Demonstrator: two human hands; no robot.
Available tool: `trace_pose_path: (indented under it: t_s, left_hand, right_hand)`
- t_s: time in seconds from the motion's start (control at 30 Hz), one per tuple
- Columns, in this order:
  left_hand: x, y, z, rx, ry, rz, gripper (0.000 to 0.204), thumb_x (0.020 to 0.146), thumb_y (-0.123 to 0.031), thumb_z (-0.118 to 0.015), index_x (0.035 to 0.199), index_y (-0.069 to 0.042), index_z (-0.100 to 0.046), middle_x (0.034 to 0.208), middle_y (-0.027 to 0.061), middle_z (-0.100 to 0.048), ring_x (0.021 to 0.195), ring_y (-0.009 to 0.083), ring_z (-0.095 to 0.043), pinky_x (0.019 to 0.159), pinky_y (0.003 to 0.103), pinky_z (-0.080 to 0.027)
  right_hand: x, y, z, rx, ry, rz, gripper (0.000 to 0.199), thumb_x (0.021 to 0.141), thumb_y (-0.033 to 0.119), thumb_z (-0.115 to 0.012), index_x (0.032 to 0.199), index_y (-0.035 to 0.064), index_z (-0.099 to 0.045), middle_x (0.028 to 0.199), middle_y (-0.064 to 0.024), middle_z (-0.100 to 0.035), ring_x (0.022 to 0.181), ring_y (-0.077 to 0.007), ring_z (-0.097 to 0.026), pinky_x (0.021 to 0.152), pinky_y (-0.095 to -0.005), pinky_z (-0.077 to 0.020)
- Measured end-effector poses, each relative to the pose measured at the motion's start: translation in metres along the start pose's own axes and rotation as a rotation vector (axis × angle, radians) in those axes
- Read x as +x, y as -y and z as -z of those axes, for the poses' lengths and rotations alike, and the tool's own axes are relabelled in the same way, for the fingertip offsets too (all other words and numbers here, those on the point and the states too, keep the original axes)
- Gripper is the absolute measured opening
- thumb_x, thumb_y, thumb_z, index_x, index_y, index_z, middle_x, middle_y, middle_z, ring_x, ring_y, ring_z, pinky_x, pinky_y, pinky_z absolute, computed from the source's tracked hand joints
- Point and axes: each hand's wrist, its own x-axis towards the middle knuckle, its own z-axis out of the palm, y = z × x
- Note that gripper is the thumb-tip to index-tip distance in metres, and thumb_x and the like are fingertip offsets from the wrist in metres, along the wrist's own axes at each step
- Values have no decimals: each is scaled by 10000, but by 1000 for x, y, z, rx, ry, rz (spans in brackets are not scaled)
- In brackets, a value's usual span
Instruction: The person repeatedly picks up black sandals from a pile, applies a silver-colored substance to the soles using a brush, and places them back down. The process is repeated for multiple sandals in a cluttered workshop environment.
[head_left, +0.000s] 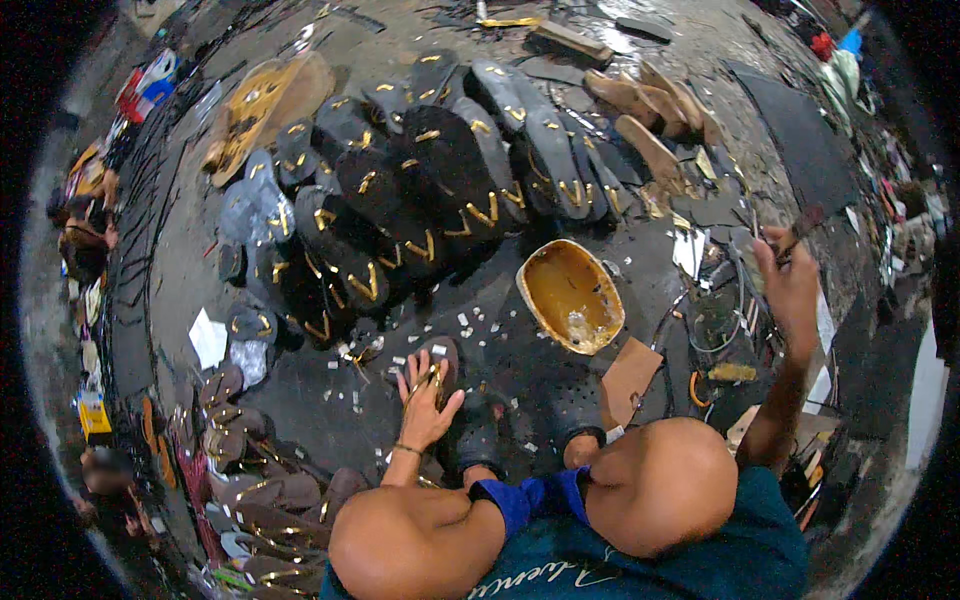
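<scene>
My left hand (425, 408) lies with fingers spread over a dark brown sandal (441, 354) with gold trim, on the dark floor by my left foot. Out at the right, my right hand (792, 285) is raised, fingers bent around a dark, blurred thing (810, 218) whose kind I cannot make out. Ahead stand rows of black sandals (440, 150) with gold straps. Between them and my feet sits an oval tub (570, 295) with yellowish-brown residue inside. Small white scraps (465, 322) are scattered around my left hand.
Brown sandals (265, 490) are heaped at the lower left. Wooden shoe lasts (645, 105) lie at the far right, and a tan board (265, 110) at the far left. A brown sheet (632, 378) rests beside my right foot. A person (85, 235) sits at the left edge.
</scene>
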Motion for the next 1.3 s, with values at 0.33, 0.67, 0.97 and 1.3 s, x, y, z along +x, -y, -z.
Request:
trace_pose_path:
  t_s: [0.33, 0.67, 0.97, 1.3]
  left_hand:
    - [78, -61, 102, -1743, -164, 253, 466, 1015, -335, -353, 1295, -12, -540, 1231, 139, -621, 1105, 274, -610, 978, 412, -482]
    - [72, -98, 110, -1782, -70, 190, 541, 995, -370, -354, 1374, 3, -455, 1329, 172, -551, 1179, 309, -575, 1022, 435, -460]
    - [73, -87, 113, -2005, -21, -57, 514, 1001, -337, -332, 1378, -10, -456, 1312, 192, -545, 1176, 290, -569, 1030, 451, -443]
    - [53, -61, 90, -2022, 4, 41, 578, 988, -421, -324, 1386, -21, -449, 1353, 185, -529, 1185, 326, -567, 1011, 453, -464]
  right_hand:
    - [-72, 208, -123, 1254, 496, 579, 276, 810, -21, -714, 1071, 31, -643, 999, -70, -674, 915, -148, -640, 803, -295, -512]
    - [-24, 241, -161, 1052, 134, 724, 221, 798, 67, -681, 1018, 88, -696, 970, -107, -700, 863, -320, -672, 786, -397, -530]
    - [-116, 208, -147, 1129, 486, 1080, 366, 697, 22, -697, 1045, 134, -690, 942, -69, -694, 947, -271, -644, 908, -424, -467]
    - [-20, 241, -162, 1057, 110, 820, 171, 847, 154, -684, 989, 58, -681, 951, -165, -676, 890, -336, -660, 784, -400, -517]
